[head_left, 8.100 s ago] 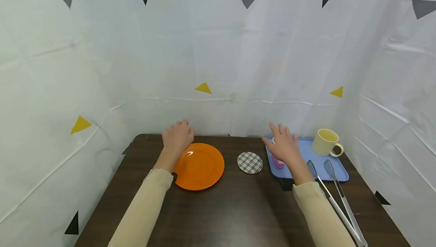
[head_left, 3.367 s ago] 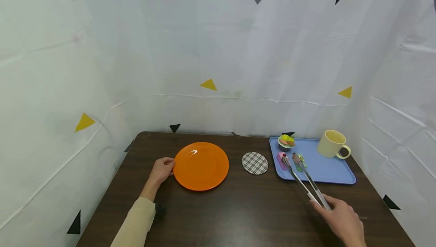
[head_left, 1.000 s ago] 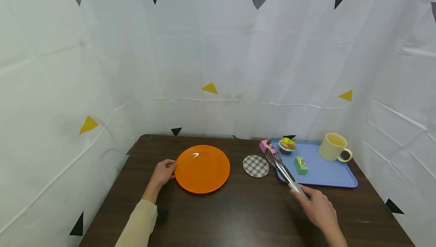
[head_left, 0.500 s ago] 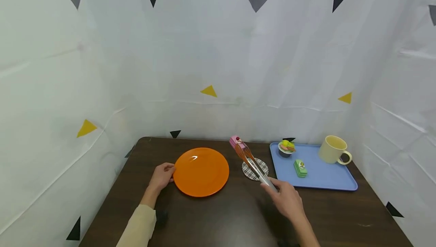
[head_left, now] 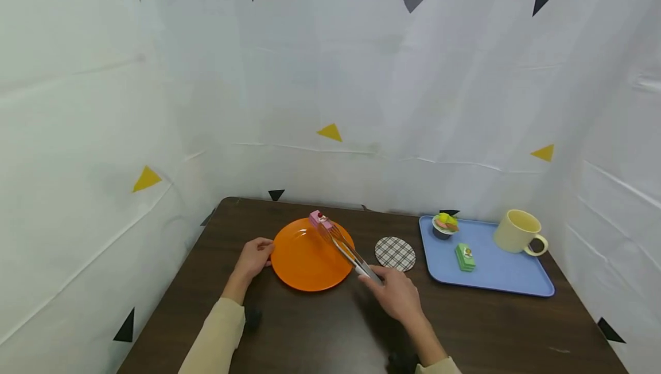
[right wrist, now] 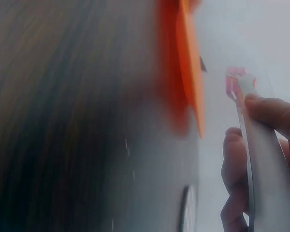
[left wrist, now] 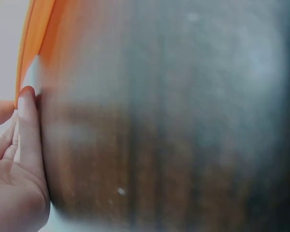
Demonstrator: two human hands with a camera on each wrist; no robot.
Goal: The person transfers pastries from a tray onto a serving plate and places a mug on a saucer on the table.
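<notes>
My left hand [head_left: 253, 260] pinches the left rim of an orange plate [head_left: 308, 268]; in the left wrist view its thumb lies on one side of the plate edge [left wrist: 35, 34] and a finger on the other. My right hand [head_left: 396, 295] grips a pair of metal tongs [head_left: 355, 258] by the handle end, thumb on one arm and fingers round the other. Between the tong tips is a small pink cake slice [head_left: 321, 218] with a red berry on top. It hangs over the far part of the plate, and shows beyond the tongs [right wrist: 267, 164] in the right wrist view.
Right of the plate lies a round checked coaster [head_left: 395, 253]. A blue tray [head_left: 508, 273] at the right carries a fruit-topped cup [head_left: 444, 226], a green cake slice [head_left: 465, 257] and a yellow mug [head_left: 518, 232]. White curtain [head_left: 330, 76] encloses the dark table [head_left: 299, 334].
The right hand took up the tongs, lifted the pink cake slice from the tray with them and carried it left past the coaster to above the plate. The left hand came down onto the plate's rim.
</notes>
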